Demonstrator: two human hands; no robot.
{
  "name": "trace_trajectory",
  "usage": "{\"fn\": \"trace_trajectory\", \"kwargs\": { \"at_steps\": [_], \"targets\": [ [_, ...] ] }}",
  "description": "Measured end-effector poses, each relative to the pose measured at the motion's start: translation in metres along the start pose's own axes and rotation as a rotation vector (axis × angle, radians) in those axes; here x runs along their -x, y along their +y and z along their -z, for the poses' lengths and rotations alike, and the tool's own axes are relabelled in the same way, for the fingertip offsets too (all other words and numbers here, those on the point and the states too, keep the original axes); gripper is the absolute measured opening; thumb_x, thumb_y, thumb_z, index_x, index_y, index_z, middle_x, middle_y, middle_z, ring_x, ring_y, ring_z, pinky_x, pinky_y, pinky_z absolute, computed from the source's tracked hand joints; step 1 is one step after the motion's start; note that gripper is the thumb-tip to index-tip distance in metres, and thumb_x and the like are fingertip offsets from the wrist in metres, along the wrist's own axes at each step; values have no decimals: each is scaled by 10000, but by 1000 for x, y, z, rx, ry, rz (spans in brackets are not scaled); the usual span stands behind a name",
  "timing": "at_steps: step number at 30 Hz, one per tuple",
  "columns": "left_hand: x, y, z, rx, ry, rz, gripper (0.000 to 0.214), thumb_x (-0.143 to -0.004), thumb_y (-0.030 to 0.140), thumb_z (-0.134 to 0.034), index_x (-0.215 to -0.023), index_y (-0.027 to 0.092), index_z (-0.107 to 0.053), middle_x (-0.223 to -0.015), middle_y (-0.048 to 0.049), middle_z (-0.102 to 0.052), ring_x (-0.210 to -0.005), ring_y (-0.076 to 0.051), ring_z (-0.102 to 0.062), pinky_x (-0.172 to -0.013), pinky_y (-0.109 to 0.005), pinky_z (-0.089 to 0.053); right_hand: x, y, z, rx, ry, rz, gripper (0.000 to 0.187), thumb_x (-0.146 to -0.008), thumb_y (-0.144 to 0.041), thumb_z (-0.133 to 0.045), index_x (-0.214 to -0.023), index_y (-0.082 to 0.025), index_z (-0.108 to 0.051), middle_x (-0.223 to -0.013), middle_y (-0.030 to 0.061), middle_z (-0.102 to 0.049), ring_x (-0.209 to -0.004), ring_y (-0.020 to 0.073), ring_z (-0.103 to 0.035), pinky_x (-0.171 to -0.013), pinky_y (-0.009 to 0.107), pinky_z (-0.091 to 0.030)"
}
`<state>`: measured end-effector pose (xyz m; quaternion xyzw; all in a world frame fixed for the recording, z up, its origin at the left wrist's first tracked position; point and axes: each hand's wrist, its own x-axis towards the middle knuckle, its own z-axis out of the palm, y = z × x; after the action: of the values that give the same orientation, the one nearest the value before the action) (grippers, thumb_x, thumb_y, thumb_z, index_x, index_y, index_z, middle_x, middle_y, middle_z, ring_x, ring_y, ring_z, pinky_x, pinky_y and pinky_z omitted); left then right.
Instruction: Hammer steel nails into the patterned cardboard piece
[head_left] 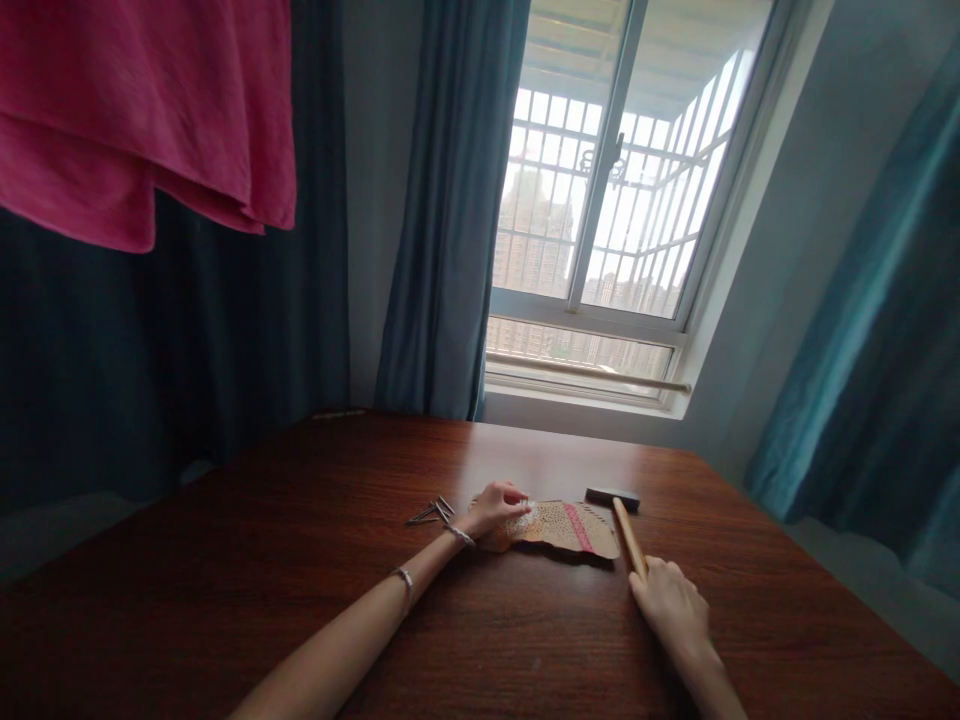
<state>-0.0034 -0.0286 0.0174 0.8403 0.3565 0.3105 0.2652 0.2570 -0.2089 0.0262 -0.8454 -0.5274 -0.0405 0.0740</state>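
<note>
We are resting the left hand (pixel 495 507) on the near-left end of a tan punched leather piece (pixel 559 527), fingers curled down and pressed onto it. The piece is lying flat on the wooden table (pixel 262 560), a pink stripe running across it. The right hand (pixel 671 603) is closing around the near end of a wooden handle (pixel 628 536), which is lying along the right edge of the leather; whatever sits at its far end we cannot make out.

Risk, as we are judging it: the leather is being held at one end only, so it could skid or lift if the handle knocks its free edge. The grip on the handle is sitting at its very end, so it could swing wide.

Metal tools (pixel 431 513) are lying just left of the left hand, near enough to catch the wrist. A small dark block (pixel 612 496) is sitting just beyond the handle's far end. Blue curtains (pixel 442 220) are flanking the window (pixel 607 190); pink cloth (pixel 150 110) is hanging upper left.
</note>
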Motion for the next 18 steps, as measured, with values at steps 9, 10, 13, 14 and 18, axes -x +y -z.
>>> {"fn": "trace_trajectory", "kwargs": {
  "at_steps": [9, 10, 13, 14, 18],
  "targets": [
    [0, -2, -2, 24, 7, -2, 365, -708, 451, -615, -836, 122, -710, -800, -44, -644, -694, -127, -548, -610, -197, -374, 9, -5, -8, 96, 74, 43, 309, -844, -346, -359, -862, -158, -603, -898, 137, -567, -837, 268, -594, -658, 335, -456],
    [-1, -3, -2, 27, 7, -5, 365, -710, 450, -613, -838, 122, -710, -801, -44, -643, -694, -127, -548, -610, -197, -373, 9, -6, -7, 91, 68, 33, 311, -835, -362, -374, -847, -156, -606, -900, 141, -562, -835, 274, -588, -655, 339, -454],
    [-1, -4, -2, 25, 4, -13, 356, -715, 442, -612, -849, 127, -709, -804, -41, -642, -693, -124, -547, -606, -195, -370, 3, -16, 2, 90, 122, 34, 307, -810, -363, -419, -904, -143, -611, -948, 164, -551, -850, 295, -566, -658, 352, -447],
    [-1, -4, -2, 21, 2, -17, 351, -716, 440, -612, -843, 127, -709, -801, -40, -641, -694, -123, -546, -607, -195, -369, 0, -22, 5, 77, 162, 59, 311, -809, -345, -423, -954, -139, -606, -976, 171, -549, -860, 294, -559, -676, 354, -443],
    [1, 0, 0, -8, -2, -29, 328, -721, 432, -608, -791, 128, -708, -776, -35, -634, -699, -124, -538, -618, -196, -365, -19, -58, 15, -78, 297, 264, 308, -823, -277, -408, -1023, -163, -612, -1060, 153, -555, -969, 258, -521, -824, 330, -398]
  ]
}}
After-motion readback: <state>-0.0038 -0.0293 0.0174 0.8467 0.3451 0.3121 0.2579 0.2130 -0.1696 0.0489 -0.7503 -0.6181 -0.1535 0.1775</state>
